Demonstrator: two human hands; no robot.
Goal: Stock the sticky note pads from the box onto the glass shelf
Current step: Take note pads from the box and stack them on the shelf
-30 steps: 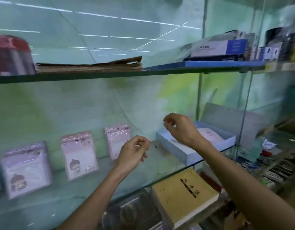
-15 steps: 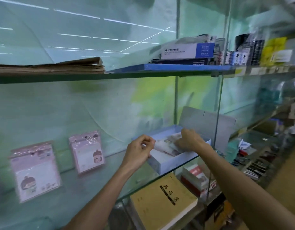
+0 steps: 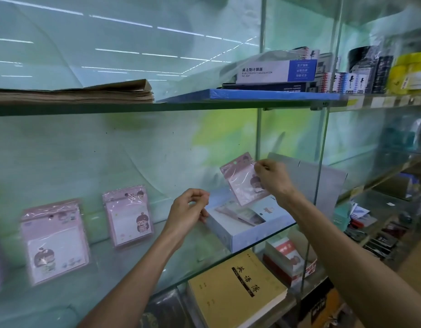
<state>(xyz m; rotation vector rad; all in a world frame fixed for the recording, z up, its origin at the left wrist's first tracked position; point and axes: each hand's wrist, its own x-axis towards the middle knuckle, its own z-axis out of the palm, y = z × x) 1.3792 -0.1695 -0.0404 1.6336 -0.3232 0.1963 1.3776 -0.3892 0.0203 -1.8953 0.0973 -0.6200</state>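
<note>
One sticky note pad [image 3: 241,179], pink and sealed in a clear sleeve, is held in the air above the open blue box [image 3: 246,229]. The right hand [image 3: 274,179] pinches the pad's upper right edge between thumb and fingers, closed on it. The pad hangs tilted, clear of the box and not yet over its display position.

The left hand [image 3: 187,210] rests at the box's left end, fingers curled loosely together and holding nothing; whether it touches the box wall cannot be confirmed. The box sits on the glass shelf [image 3: 157,268] at its right end, near the front edge. More packets are visible lying inside it; their number cannot be determined.

Two pink pads already stand leaning against the back wall: one nearer the box [image 3: 129,215], one further left [image 3: 54,241]. A partly visible purple item sits at the far left edge.

Assessment: stocking is partly complete. Remaining: place the held pad upright in the free space between the standing pads and the box, then empty the box.
</note>
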